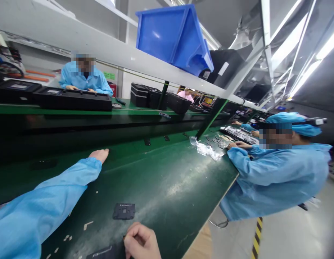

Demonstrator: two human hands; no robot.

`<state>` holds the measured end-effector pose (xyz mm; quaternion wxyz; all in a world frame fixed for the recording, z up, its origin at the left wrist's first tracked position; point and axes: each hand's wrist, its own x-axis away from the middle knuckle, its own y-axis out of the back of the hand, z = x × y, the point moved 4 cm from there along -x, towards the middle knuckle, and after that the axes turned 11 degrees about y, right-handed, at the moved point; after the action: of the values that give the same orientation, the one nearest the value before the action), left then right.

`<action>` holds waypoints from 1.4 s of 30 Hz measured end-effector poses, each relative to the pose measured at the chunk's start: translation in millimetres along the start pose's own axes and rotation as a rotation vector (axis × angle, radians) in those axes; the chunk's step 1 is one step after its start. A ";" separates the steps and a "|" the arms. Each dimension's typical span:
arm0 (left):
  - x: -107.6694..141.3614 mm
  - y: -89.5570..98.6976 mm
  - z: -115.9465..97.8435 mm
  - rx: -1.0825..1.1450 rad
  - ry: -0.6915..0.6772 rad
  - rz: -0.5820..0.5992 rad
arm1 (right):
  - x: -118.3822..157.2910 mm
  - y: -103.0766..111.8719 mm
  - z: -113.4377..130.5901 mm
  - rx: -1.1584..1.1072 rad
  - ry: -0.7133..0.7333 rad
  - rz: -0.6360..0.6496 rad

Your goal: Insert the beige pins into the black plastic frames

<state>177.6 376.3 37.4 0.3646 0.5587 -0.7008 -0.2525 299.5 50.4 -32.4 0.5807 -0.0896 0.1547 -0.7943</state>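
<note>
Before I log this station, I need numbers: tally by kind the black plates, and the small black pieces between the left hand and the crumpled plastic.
Black plates: 3
Small black pieces between left hand and crumpled plastic: 3, the farthest faint
Total: 6
</note>
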 end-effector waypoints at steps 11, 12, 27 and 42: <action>255.0 18.3 97.4 0.538 0.038 0.217 | -9.5 -68.3 61.8 -0.067 0.155 0.317; 275.1 20.1 106.3 0.600 0.070 0.205 | -5.8 -78.4 61.2 -0.103 0.132 0.353; 326.2 -13.7 124.8 1.864 0.174 0.189 | 54.9 -138.0 36.9 -0.152 -0.294 0.383; 330.1 -22.2 121.4 1.976 0.291 0.221 | 67.0 -155.1 32.7 -0.037 -0.285 0.415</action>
<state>58.4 45.0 22.4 -0.1589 0.5682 -0.5927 0.5483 150.5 25.2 49.9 0.7455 -0.1778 0.1008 -0.6344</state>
